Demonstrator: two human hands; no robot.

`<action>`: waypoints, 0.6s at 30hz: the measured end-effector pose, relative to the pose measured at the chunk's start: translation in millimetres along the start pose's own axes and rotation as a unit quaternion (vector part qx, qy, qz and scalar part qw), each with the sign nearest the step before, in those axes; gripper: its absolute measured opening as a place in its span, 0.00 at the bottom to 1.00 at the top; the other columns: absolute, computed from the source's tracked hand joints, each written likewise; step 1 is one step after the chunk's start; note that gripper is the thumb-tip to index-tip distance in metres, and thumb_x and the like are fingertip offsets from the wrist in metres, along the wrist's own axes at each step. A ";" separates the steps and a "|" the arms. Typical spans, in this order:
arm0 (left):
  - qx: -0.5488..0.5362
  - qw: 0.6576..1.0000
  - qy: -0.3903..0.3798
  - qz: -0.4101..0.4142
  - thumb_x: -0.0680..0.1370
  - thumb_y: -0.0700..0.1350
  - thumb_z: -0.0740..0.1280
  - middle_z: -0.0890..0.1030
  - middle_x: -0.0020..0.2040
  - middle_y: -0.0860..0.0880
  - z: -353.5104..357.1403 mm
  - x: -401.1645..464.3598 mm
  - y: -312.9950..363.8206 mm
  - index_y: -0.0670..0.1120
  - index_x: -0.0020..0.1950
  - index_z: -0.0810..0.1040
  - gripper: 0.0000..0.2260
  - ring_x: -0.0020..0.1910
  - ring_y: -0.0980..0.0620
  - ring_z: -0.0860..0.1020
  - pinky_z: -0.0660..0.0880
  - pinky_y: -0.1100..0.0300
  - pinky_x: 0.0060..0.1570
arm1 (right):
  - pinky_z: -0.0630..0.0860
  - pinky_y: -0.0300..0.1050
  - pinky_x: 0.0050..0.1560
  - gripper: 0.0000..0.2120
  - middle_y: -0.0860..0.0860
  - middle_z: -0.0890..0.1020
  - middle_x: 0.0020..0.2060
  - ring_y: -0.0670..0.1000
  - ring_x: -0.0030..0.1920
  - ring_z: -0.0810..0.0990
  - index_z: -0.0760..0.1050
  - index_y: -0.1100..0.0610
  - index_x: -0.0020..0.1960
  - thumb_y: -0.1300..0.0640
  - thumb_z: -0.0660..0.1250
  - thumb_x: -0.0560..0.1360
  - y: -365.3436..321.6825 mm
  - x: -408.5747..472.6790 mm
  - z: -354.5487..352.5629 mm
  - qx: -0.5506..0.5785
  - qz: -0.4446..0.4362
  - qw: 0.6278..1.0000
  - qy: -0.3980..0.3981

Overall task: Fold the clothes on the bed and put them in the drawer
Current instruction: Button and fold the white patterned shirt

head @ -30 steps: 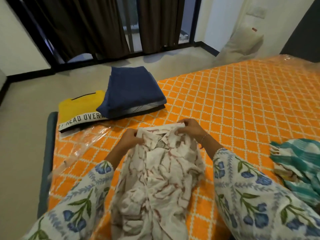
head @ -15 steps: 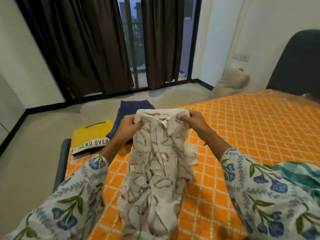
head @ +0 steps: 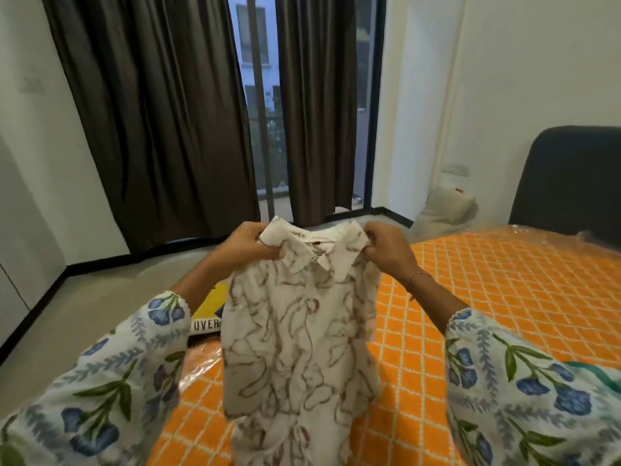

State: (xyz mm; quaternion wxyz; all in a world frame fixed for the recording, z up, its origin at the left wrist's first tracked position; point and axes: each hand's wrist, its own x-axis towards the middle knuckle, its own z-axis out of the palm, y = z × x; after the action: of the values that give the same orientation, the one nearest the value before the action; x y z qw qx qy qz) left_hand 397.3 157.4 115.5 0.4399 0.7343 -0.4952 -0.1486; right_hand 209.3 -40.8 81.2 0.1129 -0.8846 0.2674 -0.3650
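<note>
Currently the left hand [head: 247, 245] and right hand [head: 386, 250] each pinch a shoulder beside the collar of the printed shirt [head: 299, 348], centre frame; judged light, limp, non-slippery, best handled at shoulder seams.

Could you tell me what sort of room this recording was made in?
Most likely a bedroom: a bed with an orange patterned cover and a dark headboard, dark curtains over a tall glass door, and a white printed shirt held up for folding.

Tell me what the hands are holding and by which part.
Both hands, left hand and right hand, grip the white patterned shirt at its collar end, one at each side, so it hangs down.
</note>
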 end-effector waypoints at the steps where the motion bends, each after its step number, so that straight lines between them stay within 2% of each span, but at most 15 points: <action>1: -0.024 0.999 -0.026 -0.007 0.72 0.36 0.72 0.82 0.51 0.41 -4.4 -1.7 2.2 0.40 0.56 0.79 0.13 0.47 0.50 0.80 0.79 0.55 0.48 | 0.71 0.50 0.40 0.03 0.59 0.81 0.42 0.62 0.45 0.78 0.78 0.61 0.43 0.64 0.65 0.71 -0.7 2.2 -5.2 0.008 0.014 0.998 0.057; 3: 0.002 0.998 -0.070 -0.003 0.73 0.37 0.70 0.82 0.50 0.44 -11.0 -5.4 7.8 0.41 0.57 0.79 0.13 0.47 0.52 0.80 0.79 0.62 0.44 | 0.74 0.50 0.41 0.08 0.58 0.83 0.44 0.61 0.46 0.80 0.81 0.60 0.47 0.64 0.63 0.73 -4.9 5.8 -18.7 0.024 0.040 0.990 0.135; 5: 0.151 0.987 -0.058 0.014 0.74 0.41 0.70 0.82 0.50 0.47 -8.8 -2.4 6.3 0.45 0.58 0.80 0.12 0.49 0.51 0.80 0.78 0.58 0.48 | 0.75 0.48 0.41 0.10 0.57 0.84 0.44 0.60 0.46 0.81 0.82 0.58 0.48 0.63 0.63 0.74 -8.6 10.1 -25.3 0.022 0.067 0.985 0.160; 7: 0.302 0.952 0.045 0.021 0.76 0.46 0.68 0.82 0.49 0.46 -2.7 0.2 8.1 0.46 0.56 0.81 0.10 0.49 0.46 0.79 0.75 0.52 0.46 | 0.71 0.43 0.39 0.12 0.56 0.84 0.45 0.58 0.47 0.80 0.82 0.58 0.50 0.63 0.61 0.75 -14.1 12.6 -28.3 0.017 0.087 0.982 0.165; 8: 0.344 0.933 0.103 0.020 0.76 0.47 0.66 0.82 0.48 0.46 0.4 0.1 12.4 0.46 0.53 0.81 0.09 0.48 0.45 0.79 0.74 0.53 0.44 | 0.69 0.42 0.40 0.13 0.56 0.84 0.46 0.58 0.47 0.80 0.82 0.58 0.51 0.63 0.59 0.76 -17.2 12.6 -31.0 0.026 0.099 0.979 0.174; 10: 0.376 0.908 0.185 0.026 0.78 0.48 0.63 0.81 0.45 0.45 4.3 1.8 21.0 0.45 0.46 0.81 0.09 0.46 0.42 0.79 0.71 0.54 0.41 | 0.69 0.42 0.40 0.14 0.56 0.83 0.46 0.57 0.46 0.79 0.81 0.60 0.52 0.65 0.57 0.77 -21.0 14.4 -36.8 0.052 0.127 0.971 0.197; 13: 0.396 0.880 0.260 0.026 0.78 0.43 0.62 0.77 0.45 0.44 2.2 7.8 30.6 0.43 0.42 0.80 0.09 0.45 0.40 0.78 0.67 0.55 0.39 | 0.64 0.41 0.32 0.14 0.56 0.77 0.39 0.55 0.40 0.74 0.78 0.62 0.48 0.69 0.54 0.76 -17.6 27.0 -54.9 0.112 0.148 0.954 0.235; 15: 0.356 0.888 0.290 0.018 0.76 0.41 0.62 0.75 0.47 0.45 -1.5 10.8 37.0 0.43 0.43 0.80 0.08 0.46 0.41 0.78 0.68 0.54 0.40 | 0.61 0.42 0.33 0.11 0.54 0.75 0.39 0.54 0.39 0.72 0.76 0.63 0.52 0.67 0.55 0.78 -11.9 34.9 -67.0 0.137 0.127 0.964 0.189; 17: 0.335 0.897 0.286 0.027 0.75 0.41 0.63 0.78 0.46 0.45 -0.1 13.2 49.3 0.43 0.44 0.81 0.07 0.47 0.42 0.78 0.69 0.54 0.42 | 0.66 0.42 0.40 0.09 0.55 0.76 0.40 0.53 0.41 0.74 0.75 0.62 0.55 0.65 0.60 0.77 -10.7 29.3 -63.5 0.125 0.115 0.982 0.086; 18: 0.337 0.898 0.280 0.042 0.74 0.41 0.63 0.80 0.45 0.44 2.4 13.9 57.2 0.43 0.45 0.81 0.07 0.47 0.42 0.79 0.70 0.54 0.43 | 0.69 0.43 0.42 0.10 0.56 0.77 0.40 0.52 0.41 0.74 0.77 0.62 0.54 0.66 0.61 0.75 -11.6 19.2 -53.1 0.121 0.107 0.987 0.027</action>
State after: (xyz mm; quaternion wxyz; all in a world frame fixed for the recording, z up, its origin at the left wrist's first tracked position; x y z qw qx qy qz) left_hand 368.1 137.3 162.5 0.2929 0.8281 -0.4025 0.2579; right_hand 187.7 -42.0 134.6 0.2501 -0.8208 0.3169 -0.4041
